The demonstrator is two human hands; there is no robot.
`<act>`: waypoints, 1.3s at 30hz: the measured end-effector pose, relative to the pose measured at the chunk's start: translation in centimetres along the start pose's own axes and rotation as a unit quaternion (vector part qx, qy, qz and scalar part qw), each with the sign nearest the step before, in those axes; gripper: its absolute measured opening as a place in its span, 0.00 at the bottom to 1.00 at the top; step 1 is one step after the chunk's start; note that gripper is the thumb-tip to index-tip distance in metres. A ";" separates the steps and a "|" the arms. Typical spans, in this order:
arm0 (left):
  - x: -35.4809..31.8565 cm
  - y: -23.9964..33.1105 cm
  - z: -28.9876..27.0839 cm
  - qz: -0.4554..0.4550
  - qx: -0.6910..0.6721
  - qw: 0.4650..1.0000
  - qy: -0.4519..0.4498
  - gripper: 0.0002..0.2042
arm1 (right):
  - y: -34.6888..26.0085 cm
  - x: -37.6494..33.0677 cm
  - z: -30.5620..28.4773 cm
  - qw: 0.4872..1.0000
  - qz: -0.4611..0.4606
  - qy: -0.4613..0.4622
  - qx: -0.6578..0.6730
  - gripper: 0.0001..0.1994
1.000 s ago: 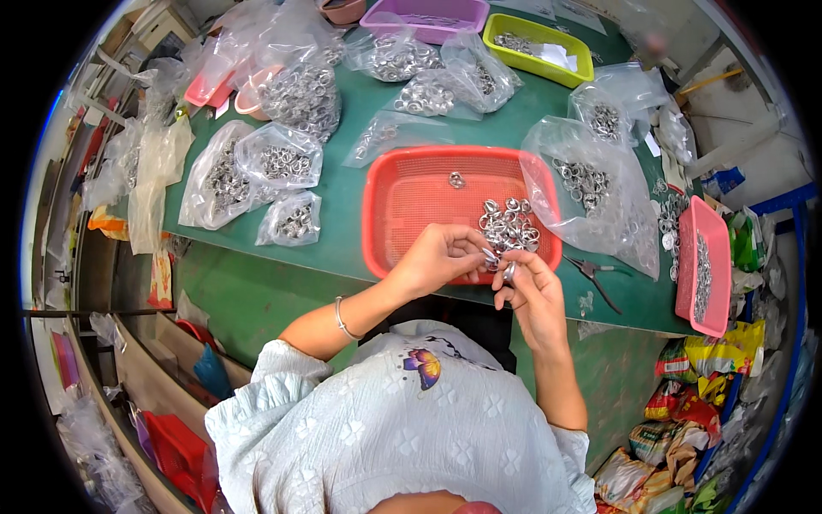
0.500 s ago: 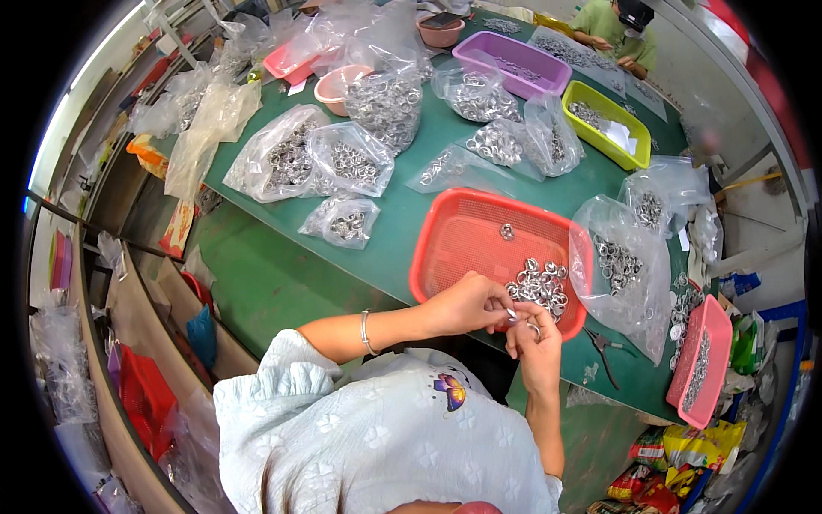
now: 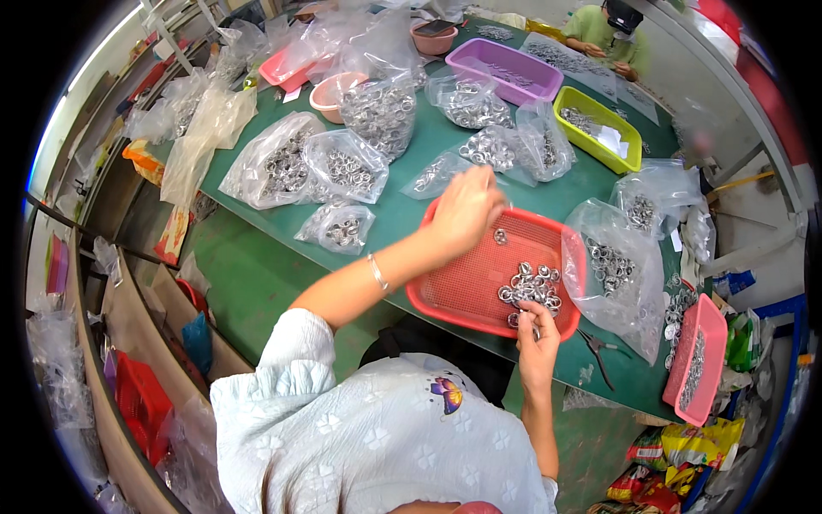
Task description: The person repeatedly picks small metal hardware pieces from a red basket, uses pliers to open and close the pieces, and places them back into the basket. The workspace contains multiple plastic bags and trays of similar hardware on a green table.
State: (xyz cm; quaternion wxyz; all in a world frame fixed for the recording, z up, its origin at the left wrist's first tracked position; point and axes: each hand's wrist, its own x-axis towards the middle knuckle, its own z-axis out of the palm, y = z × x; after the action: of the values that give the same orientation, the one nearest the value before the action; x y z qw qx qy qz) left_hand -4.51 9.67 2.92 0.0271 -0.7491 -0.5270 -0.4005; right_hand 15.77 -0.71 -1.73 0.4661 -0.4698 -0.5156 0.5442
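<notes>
My left hand [image 3: 469,208] reaches over the far left part of a red mesh basket [image 3: 414,289], close to a small clear bag of silver metal pieces [image 3: 431,176]. Its fingers bend down and are smeared by motion, so what they hold, if anything, does not show. At the basket's near right edge is my right hand [image 3: 537,332], thumb and fingers pinched on a small silver metal ring [image 3: 515,319]. Just beyond those fingertips lies a heap of shiny ring-shaped metal pieces [image 3: 533,281] in the basket. One small cluster [image 3: 500,236] sits apart from the heap.
Pliers [image 3: 597,355] lie right of the basket, near a large clear bag of rings [image 3: 610,265]. A pink basket [image 3: 695,360] stands at the table's right end. Farther back are several filled bags, a purple basin [image 3: 514,73], a lime-green basket [image 3: 599,128] and another person [image 3: 608,41].
My left hand has parted from the right and swung up and away to the basket's far side. The right hand has stayed near the basket's edge, its fingertips now by the heap.
</notes>
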 end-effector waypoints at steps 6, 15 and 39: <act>3.0 -4.2 1.7 -0.007 0.268 0.957 -0.107 0.05 | -0.6 0.0 -0.1 1.000 0.027 -0.013 0.011 0.06; -0.6 0.2 -0.4 0.003 -0.008 0.999 -0.042 0.08 | -0.9 0.1 -1.5 0.962 0.076 -0.058 0.255 0.18; -7.8 7.4 0.8 -0.018 -0.296 0.944 -0.143 0.10 | -2.8 -0.5 0.3 0.945 0.026 -0.096 0.313 0.27</act>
State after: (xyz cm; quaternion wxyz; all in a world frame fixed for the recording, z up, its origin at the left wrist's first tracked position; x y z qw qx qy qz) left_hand 0.95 0.79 0.33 -0.2790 -0.7629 -0.3963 -0.4279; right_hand 15.64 -1.16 1.09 0.5242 -0.2589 -0.3491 0.7323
